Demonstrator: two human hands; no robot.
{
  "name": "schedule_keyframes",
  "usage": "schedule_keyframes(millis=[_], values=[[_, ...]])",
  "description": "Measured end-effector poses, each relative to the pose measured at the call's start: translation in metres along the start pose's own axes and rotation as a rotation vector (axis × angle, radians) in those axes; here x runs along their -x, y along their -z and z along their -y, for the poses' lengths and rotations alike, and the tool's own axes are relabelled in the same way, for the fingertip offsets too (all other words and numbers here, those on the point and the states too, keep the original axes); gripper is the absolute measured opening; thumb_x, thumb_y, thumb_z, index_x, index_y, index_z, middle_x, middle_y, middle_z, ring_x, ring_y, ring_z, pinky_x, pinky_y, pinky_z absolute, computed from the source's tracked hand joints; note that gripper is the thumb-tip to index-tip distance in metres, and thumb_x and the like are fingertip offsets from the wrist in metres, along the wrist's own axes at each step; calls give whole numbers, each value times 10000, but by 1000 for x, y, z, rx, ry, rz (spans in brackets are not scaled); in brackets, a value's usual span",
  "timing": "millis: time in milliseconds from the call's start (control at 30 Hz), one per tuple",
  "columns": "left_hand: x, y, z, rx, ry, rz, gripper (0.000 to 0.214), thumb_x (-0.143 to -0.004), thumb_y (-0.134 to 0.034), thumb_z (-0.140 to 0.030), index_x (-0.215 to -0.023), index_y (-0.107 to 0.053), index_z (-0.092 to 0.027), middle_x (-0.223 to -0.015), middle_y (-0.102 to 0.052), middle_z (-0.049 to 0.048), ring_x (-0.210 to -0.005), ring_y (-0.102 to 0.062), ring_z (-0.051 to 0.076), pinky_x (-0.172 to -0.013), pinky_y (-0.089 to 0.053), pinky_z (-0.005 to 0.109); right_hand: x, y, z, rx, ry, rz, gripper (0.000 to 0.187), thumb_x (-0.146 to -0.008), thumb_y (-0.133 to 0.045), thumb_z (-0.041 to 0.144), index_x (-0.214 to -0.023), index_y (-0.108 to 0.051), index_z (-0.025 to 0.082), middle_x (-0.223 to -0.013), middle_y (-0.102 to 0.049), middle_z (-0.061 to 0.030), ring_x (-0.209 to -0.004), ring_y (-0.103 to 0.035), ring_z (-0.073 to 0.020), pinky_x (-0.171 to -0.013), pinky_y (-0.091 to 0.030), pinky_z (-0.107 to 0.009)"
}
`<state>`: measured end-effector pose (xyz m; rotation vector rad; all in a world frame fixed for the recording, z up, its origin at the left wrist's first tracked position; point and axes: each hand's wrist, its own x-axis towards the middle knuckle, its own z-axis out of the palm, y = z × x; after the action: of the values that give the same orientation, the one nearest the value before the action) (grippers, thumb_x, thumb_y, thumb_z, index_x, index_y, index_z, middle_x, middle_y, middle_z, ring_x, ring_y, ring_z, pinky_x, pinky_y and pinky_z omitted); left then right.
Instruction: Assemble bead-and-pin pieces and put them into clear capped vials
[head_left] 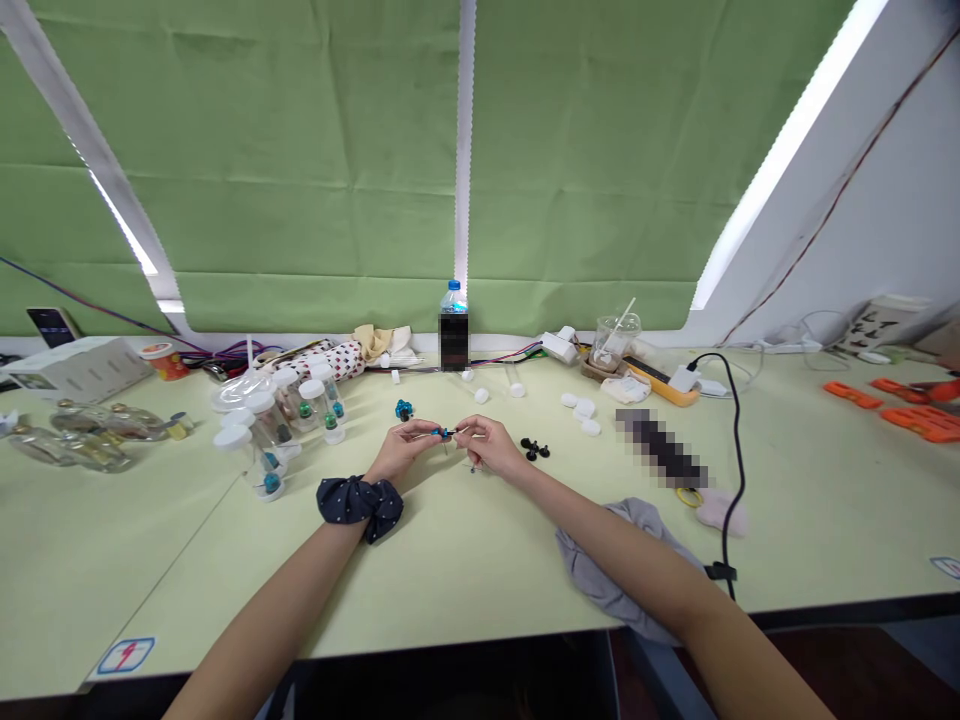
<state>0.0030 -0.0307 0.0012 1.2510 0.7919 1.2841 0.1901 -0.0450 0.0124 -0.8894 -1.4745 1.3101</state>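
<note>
Apparently blue bead (445,433) on wire (460,430), between left hand (409,447), right hand (491,447)

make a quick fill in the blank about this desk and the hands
The small piece held between the left hand and right hand is mostly ____. The dark scrunchie sits on the ____ wrist. The jars to the side of the left hand have ____ lids. A ____ cloth lies beneath the right forearm.

Missing words: blue, left, white, gray.
</note>
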Motion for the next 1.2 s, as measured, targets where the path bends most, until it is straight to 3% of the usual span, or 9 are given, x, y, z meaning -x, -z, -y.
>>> schedule_keyframes(millis=[267, 600, 767, 900, 1000, 1200], values=[[-1, 2, 3, -38, -25, 6, 253, -552, -793, -246, -764, -697, -147, -821, -708, 73, -789, -650, 219, -838, -471, 410, -1, 1, -5, 9, -31, 4, 367, -725, -603, 511, -766, -575, 148, -677, -618, -6, -374, -439, -35, -329, -359, -163], [-1, 2, 2, -53, -5, 37, 247, -547, -795, -236, -762, -702, -156, -827, -708, 61, -790, -649, 203, -830, -464, 370, -5, 1, -13, 20, -66, 33, 430, -760, -531, 562, -681, -575, 142, -572, -577, 2, -351, -432, -44, -308, -325, -158], [-1, 1, 3, -33, -17, 19, 260, -556, -797, -251, -772, -700, -144, -837, -707, 76, -790, -655, 216, -857, -455, 420, -4, 1, -10, 32, -64, 8, 398, -768, -520, 556, -792, -564, 161, -601, -565, 19, -339, -417, -48, -308, -314, -171], [-1, 2, 1, 16, -1, 5, 277, -556, -801, -264, -782, -696, -143, -816, -716, 77, -798, -667, 235, -897, -427, 470, -2, 2, -5, 112, 68, -69, 366, -702, -641, 457, -949, -567, 196, -715, -564, 28, -383, -398, -33, -360, -311, -170], [-2, 2, 1, 42, 13, -9, 277, -552, -802, -253, -782, -693, -142, -804, -721, 73, -796, -670, 236, -899, -430, 460, -1, 4, -4, 174, 152, -67, 365, -688, -664, 404, -975, -585, 193, -794, -567, 7, -450, -424, -39, -416, -324, -174], [-2, 3, 4, 44, 1, 0, 263, -564, -795, -227, -784, -692, -128, -805, -716, 74, -791, -668, 228, -897, -438, 457, -1, 5, -5, 217, 164, -39, 339, -712, -640, 408, -958, -600, 179, -821, -567, -9, -471, -411, -48, -440, -310, -187]])
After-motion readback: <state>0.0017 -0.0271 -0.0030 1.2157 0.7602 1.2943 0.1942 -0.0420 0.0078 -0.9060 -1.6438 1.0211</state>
